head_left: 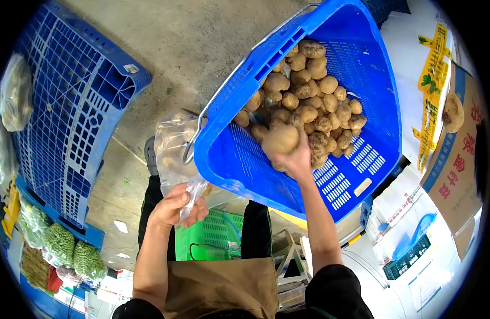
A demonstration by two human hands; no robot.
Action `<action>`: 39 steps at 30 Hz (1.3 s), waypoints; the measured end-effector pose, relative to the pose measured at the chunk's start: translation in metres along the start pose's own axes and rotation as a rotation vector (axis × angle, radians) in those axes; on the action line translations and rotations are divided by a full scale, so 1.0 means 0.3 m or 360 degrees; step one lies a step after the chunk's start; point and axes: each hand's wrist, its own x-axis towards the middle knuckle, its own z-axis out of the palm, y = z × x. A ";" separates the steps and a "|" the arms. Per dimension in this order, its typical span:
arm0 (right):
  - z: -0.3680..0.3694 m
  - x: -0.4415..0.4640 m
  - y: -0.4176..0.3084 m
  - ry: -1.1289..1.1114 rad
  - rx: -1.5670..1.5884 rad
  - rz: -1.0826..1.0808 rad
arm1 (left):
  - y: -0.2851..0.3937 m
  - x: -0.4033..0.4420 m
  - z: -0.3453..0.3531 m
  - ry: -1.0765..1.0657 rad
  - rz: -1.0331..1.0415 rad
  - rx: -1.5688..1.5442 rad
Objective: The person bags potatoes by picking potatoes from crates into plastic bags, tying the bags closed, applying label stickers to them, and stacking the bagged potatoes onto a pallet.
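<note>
My right hand is inside the blue basket, closed around a potato that is slightly blurred. Many loose potatoes lie heaped at the far side of that basket. My left hand grips the gathered top of a clear plastic bag. The bag hangs beside the basket's left edge, and rounded, potato-like shapes show through its film. A metal handle of the basket runs along its left side, close to the bag.
A green basket stands below, between my legs. Blue pallets are at the left, with bags of green vegetables lower down. A lone potato rests by a cardboard box and taped white boxes on the right.
</note>
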 end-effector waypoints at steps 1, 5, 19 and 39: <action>-0.070 -0.082 0.019 -0.0067 0.0227 0.0035 | 0.005 0.002 0.007 -0.0001 -0.0019 0.0014; -0.229 -0.433 -0.038 -0.0692 0.1457 0.0273 | 0.025 0.005 0.029 -0.0059 -0.0125 0.0105; 0.043 -0.049 -0.064 0.0055 0.0468 -0.0166 | 0.046 -0.019 0.021 -0.0127 -0.0231 0.0102; 0.383 0.662 0.216 -0.0269 -0.0045 0.0734 | 0.011 0.023 0.007 -0.0049 -0.0140 0.0058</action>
